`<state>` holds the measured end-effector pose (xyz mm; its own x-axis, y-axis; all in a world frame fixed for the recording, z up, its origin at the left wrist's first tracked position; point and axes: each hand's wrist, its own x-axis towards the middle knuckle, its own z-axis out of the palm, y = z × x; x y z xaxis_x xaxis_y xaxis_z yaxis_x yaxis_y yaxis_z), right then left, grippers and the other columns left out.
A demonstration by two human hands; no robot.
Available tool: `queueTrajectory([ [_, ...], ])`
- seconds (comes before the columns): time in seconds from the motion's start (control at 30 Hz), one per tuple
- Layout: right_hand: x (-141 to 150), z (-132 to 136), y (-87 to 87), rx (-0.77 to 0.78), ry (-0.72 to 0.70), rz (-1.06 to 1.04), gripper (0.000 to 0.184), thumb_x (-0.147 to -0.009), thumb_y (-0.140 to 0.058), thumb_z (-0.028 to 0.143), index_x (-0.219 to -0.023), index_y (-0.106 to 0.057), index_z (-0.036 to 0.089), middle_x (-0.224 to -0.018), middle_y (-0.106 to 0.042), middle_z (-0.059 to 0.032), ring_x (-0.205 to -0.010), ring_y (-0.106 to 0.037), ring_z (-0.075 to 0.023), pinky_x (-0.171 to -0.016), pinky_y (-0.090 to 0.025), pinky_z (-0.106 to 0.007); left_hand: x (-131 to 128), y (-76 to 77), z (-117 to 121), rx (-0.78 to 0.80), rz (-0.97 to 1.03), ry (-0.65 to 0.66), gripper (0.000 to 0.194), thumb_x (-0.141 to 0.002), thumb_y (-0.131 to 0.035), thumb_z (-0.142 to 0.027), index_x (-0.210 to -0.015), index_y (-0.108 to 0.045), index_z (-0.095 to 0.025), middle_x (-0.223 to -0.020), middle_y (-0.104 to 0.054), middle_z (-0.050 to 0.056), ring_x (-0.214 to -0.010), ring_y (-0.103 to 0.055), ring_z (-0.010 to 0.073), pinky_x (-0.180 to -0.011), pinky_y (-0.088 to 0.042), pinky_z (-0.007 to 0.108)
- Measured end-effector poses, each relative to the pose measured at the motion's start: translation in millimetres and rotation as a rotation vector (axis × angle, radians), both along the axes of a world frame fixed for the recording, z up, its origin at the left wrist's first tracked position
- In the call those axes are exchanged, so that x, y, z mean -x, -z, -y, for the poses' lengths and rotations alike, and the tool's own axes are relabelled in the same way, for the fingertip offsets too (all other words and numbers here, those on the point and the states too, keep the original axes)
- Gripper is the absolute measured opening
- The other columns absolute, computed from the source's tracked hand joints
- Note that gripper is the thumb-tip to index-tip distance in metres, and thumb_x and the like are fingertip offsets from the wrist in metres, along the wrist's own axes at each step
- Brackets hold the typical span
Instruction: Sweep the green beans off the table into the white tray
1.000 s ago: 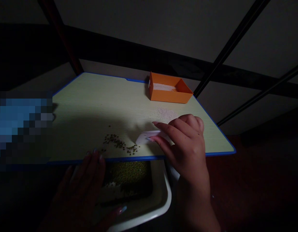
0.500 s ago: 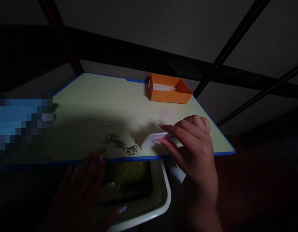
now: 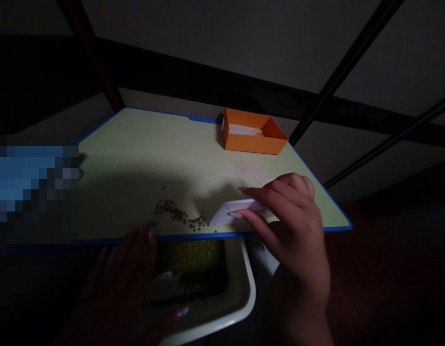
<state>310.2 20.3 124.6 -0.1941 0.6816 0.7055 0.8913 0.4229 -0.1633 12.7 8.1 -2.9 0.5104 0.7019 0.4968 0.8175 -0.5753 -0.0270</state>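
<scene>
My right hand is closed on a small white flat card, whose edge rests on the pale tabletop near the front edge. Just left of the card lies a scatter of green beans. My left hand grips the rim of a white tray held below the table's front edge; the tray holds a heap of green beans. A patch of white grains lies on the table beyond my right hand.
An orange open box with white grains inside stands at the table's far right. The table has a blue edge band. Dark metal bars cross behind it. A blurred blue patch covers the left.
My right hand has shifted the white card a little to the right and nearer the front edge. The left hand and tray have stayed put.
</scene>
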Motion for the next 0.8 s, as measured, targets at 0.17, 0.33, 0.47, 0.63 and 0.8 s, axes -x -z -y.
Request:
queueTrajectory([
  [0.17, -2.5, -0.5, 1.0, 0.026, 0.036, 0.008, 0.019, -0.093, -0.075, 0.032, -0.107, -0.073, 0.020, -0.080, -0.067, -0.0007, -0.083, -0.054, -0.0234, -0.081, -0.036, -0.040, 0.0, -0.2, -1.5, -0.007, -0.019, 0.003, 0.104, -0.079, -0.047, -0.076, -0.159, -0.018, -0.016, -0.174, -0.021, 0.010, -0.164, -0.014, 0.0255, -0.133, -0.012, 0.045],
  [0.33, -4.7, 0.1, 1.0, 0.056, 0.026, -0.017, 0.017, -0.092, -0.076, 0.031, -0.106, -0.073, 0.020, -0.081, -0.067, -0.0010, -0.083, -0.054, -0.0238, -0.081, -0.036, -0.040, -0.6, -0.7, -3.3, -0.040, -0.074, 0.007, 0.100, -0.083, -0.040, -0.074, -0.159, -0.018, -0.012, -0.174, -0.020, 0.013, -0.164, -0.010, 0.0270, -0.133, -0.011, 0.048],
  [0.47, -4.6, 1.6, 0.6, 0.072, 0.030, -0.031, 0.017, -0.093, -0.075, 0.031, -0.105, -0.073, 0.020, -0.080, -0.067, -0.0009, -0.084, -0.054, -0.0238, -0.080, -0.036, -0.039, -2.9, -4.0, -2.6, -0.030, -0.034, 0.018, 0.102, -0.082, -0.043, -0.075, -0.158, -0.020, -0.012, -0.176, -0.013, 0.010, -0.164, -0.008, 0.0235, -0.133, -0.006, 0.041],
  [0.63, -1.7, 2.7, 0.4, 0.067, 0.031, -0.027, 0.018, -0.093, -0.074, 0.033, -0.106, -0.073, 0.020, -0.080, -0.066, -0.0008, -0.083, -0.053, -0.0232, -0.080, -0.036, -0.039, -3.4, -5.2, -2.9, -0.032, -0.024, 0.032, 0.100, -0.083, -0.043, -0.073, -0.158, -0.020, -0.012, -0.177, -0.011, 0.009, -0.165, -0.007, 0.0219, -0.133, -0.004, 0.040],
  [0.8, -1.7, 4.8, -1.3, 0.064, 0.052, -0.027, 0.013, -0.095, -0.073, 0.033, -0.100, -0.071, 0.022, -0.080, -0.066, -0.0006, -0.083, -0.053, -0.0231, -0.080, -0.036, -0.039, 0.2, -1.3, -1.7, -0.022, -0.027, 0.007, 0.101, -0.081, -0.043, -0.076, -0.159, -0.019, -0.015, -0.173, -0.024, 0.012, -0.163, -0.018, 0.0285, -0.132, -0.016, 0.049],
])
